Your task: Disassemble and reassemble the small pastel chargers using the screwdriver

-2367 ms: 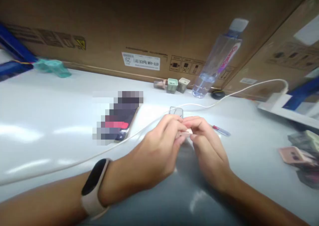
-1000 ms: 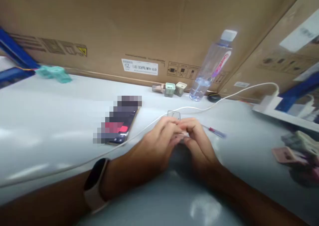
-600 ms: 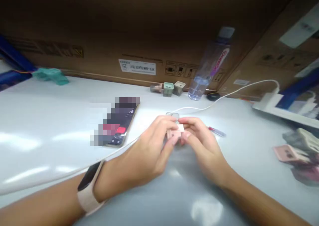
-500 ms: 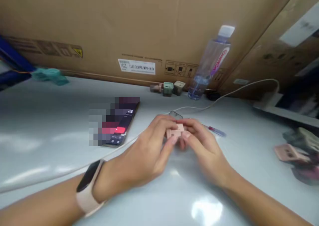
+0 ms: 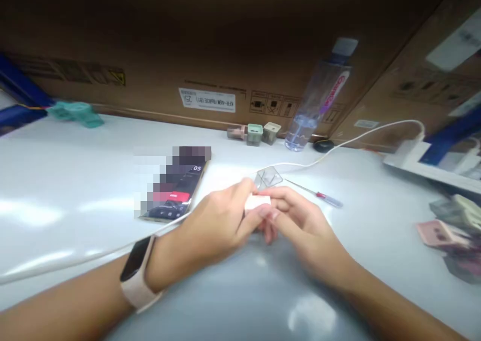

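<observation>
My left hand (image 5: pixel 218 225) and my right hand (image 5: pixel 296 220) meet over the white table (image 5: pixel 75 180), fingers pinched together on a small pale pink block (image 5: pixel 257 202). The left wrist wears a band with a dark face (image 5: pixel 133 266). Just beyond the fingertips lies a small clear plastic piece (image 5: pixel 268 177). A thin tool with a red grip (image 5: pixel 319 195) lies to the right of the hands. A phone with a lit screen (image 5: pixel 176 190) lies to the left of them.
A white cable (image 5: pixel 338 143) runs across the table to a white socket strip (image 5: pixel 409 155). A water bottle (image 5: pixel 319 98), three small blocks (image 5: pixel 255 132) and cardboard boxes (image 5: pixel 225 40) stand at the back. Pink and green pieces (image 5: pixel 451 220) are piled at right; teal pieces (image 5: pixel 75 113) at far left.
Both hands have drawn slightly nearer to me with the pink block turned between the fingers. The clear plastic piece and the thin tool's shaft now show beyond them.
</observation>
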`<state>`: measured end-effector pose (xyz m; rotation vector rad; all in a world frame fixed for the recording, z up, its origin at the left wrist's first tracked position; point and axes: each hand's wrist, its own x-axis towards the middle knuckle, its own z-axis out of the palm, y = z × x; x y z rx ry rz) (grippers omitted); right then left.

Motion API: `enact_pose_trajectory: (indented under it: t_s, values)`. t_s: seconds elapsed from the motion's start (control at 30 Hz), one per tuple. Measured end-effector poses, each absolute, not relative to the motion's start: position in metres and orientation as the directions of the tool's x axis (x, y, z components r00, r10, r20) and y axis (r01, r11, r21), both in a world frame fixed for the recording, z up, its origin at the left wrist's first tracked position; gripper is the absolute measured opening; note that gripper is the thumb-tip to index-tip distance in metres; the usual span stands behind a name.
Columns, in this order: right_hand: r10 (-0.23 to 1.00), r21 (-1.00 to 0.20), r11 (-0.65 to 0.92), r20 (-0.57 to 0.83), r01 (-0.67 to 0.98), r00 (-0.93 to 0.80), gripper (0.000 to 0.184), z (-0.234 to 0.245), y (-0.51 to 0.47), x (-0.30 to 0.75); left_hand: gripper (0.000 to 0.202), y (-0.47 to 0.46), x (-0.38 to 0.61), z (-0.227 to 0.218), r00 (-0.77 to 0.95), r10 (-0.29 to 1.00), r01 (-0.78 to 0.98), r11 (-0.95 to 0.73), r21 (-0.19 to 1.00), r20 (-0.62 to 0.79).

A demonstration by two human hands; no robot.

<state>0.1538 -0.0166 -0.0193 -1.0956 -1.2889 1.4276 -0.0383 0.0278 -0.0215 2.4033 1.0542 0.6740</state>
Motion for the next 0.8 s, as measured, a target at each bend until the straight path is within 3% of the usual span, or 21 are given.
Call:
enact_pose_trajectory:
  t_s: [0.1, 0.23, 0.4, 0.8]
  values:
    - [0.966, -0.995, -0.071, -0.051, -0.069, -0.254, 0.022, -0.02, -0.017, 0.155, 0.039, 0.028, -0.039, -0.021, 0.601, 0.745, 0.569, -0.653, 0.5, 0.29]
    - [0.938, -0.989, -0.132, -0.105, -0.061, -0.33, 0.018, -0.019, -0.021, 0.157, 0.037, 0.028, -0.04, -0.022, 0.629, 0.695, 0.473, -0.698, 0.538, 0.347]
    - [0.901, -0.996, -0.087, -0.071, -0.018, -0.428, 0.028, -0.018, -0.021, 0.163, 0.028, 0.027, -0.04, -0.022, 0.693, 0.663, 0.337, -0.644, 0.687, 0.283]
    - [0.852, -0.995, -0.068, -0.093, 0.067, -0.515, 0.027, -0.014, -0.019, 0.17, 0.027, 0.027, -0.037, -0.021, 0.704, 0.687, 0.383, -0.578, 0.72, 0.177]
